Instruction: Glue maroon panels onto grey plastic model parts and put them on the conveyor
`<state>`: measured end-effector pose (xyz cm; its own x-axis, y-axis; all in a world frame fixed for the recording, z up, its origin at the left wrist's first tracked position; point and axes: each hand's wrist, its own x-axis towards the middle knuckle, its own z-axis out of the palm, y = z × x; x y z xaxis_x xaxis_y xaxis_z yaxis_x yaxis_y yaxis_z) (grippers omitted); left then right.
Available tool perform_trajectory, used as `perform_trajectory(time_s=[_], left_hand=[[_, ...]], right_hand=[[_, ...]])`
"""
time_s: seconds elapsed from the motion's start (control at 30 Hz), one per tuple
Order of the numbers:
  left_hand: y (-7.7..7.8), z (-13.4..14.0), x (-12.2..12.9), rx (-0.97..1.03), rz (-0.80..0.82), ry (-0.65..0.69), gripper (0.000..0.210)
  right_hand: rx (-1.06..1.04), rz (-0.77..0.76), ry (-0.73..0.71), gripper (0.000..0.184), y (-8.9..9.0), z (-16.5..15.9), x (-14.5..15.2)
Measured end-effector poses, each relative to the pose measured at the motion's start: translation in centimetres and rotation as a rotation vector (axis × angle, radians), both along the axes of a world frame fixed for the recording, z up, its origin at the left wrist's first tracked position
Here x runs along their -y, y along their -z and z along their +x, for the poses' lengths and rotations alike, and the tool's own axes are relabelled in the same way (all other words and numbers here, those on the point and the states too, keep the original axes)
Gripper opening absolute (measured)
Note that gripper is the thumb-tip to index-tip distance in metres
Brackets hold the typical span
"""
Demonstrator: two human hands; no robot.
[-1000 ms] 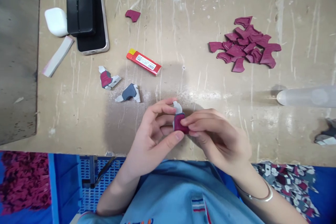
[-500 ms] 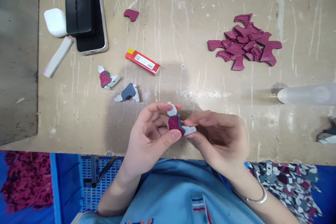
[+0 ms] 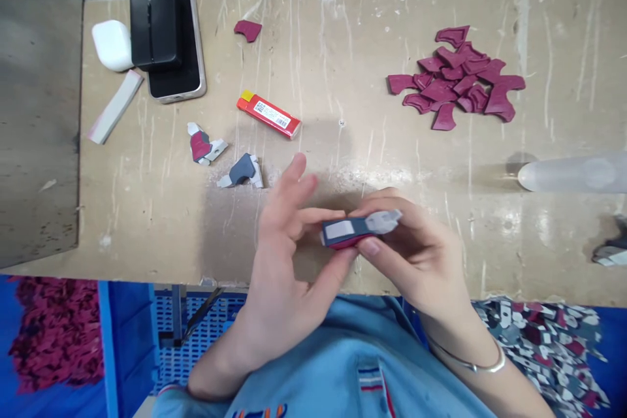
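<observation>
Above the table's front edge, both hands hold one small plastic part (image 3: 360,230) in grey, white and maroon. It lies on its side, a narrow grey face with a white patch turned up and the maroon piece along its lower edge. My left hand (image 3: 294,261) pinches its left end between thumb and index finger, the other fingers raised. On the right end, my right hand (image 3: 416,255) is closed, thumb in front and fingers behind. To the left lie a similar part with a maroon face (image 3: 200,145) and a grey-faced part (image 3: 241,170).
A pile of maroon pieces (image 3: 455,81) lies back right; a single maroon piece (image 3: 248,30) lies back left. Around the table are a red packet (image 3: 269,114), a black box (image 3: 155,29), a white case (image 3: 112,46) and a translucent tube (image 3: 573,173). Blue bins (image 3: 128,346) stand below.
The part has been turned from its maroon face onto its narrow side. My left fingers have lifted off, leaving a thumb and index pinch; my right hand grips more of it.
</observation>
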<state>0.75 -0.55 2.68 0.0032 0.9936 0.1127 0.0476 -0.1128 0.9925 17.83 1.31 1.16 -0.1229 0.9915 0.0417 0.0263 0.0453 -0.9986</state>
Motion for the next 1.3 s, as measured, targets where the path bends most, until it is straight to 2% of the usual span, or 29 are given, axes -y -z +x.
perform_trajectory(time_s=[0.07, 0.13, 0.2, 0.37, 0.57, 0.67, 0.77, 0.9, 1.0, 1.07, 1.1, 1.2, 1.23, 1.3], left_hand=[[0.4, 0.0, -0.2, 0.035, -0.046, -0.015, 0.071], [0.7, -0.1, -0.4, -0.001, -0.079, 0.019, 0.04], [0.9, -0.1, -0.6, -0.063, -0.039, 0.031, 0.017], [0.6, 0.1, -0.8, -0.157, 0.103, 0.008, 0.009], [0.4, 0.0, -1.1, -0.051, -0.029, 0.074, 0.013], [0.3, 0.0, -1.2, -0.037, -0.01, 0.067, 0.012], [0.1, 0.0, -1.2, -0.06, 0.017, 0.025, 0.008], [-0.1, 0.1, -1.0, -0.016, -0.046, 0.013, 0.014], [-0.1, -0.2, -1.0, -0.037, -0.114, 0.085, 0.016], [-0.1, -0.6, -1.1, -0.089, -0.118, 0.182, 0.015], [0.0, -0.8, -1.0, -0.124, -0.104, 0.227, 0.021], [0.3, -1.4, -0.8, -0.279, 0.059, 0.259, 0.063], [0.4, -1.5, -0.8, -0.345, 0.159, 0.247, 0.066], [0.6, -1.6, -0.6, -0.448, 0.363, 0.217, 0.048]], right_hand=[[-0.015, 0.037, 0.037, 0.006, 0.1, 0.0, 0.1], [-0.021, 0.072, 0.066, 0.005, 0.4, 0.0, 0.4], [-0.011, 0.1, 0.081, 0.008, 0.8, -0.1, 0.8], [-0.006, 0.123, 0.132, 0.009, 1.2, -0.7, 1.5], [0.072, 0.197, 0.178, 0.01, 0.9, -0.8, 1.6], [0.053, 0.202, 0.161, 0.01, 1.0, -0.9, 1.7], [0.004, 0.153, 0.13, 0.01, 1.1, -1.1, 1.8], [-0.049, 0.086, 0.093, 0.009, 0.8, -1.3, 1.8], [-0.065, -0.021, 0.143, 0.011, 0.1, -1.2, 1.7], [-0.088, -0.117, 0.198, 0.015, -0.3, -1.1, 1.5], [-0.122, -0.169, 0.21, 0.019, -0.5, -1.1, 1.4], [-0.285, -0.344, 0.157, 0.03, -0.7, -0.8, 1.1], [-0.341, -0.394, 0.123, 0.034, -0.7, -0.7, 1.0], [-0.407, -0.463, 0.06, 0.042, -0.6, -0.6, 0.9]])
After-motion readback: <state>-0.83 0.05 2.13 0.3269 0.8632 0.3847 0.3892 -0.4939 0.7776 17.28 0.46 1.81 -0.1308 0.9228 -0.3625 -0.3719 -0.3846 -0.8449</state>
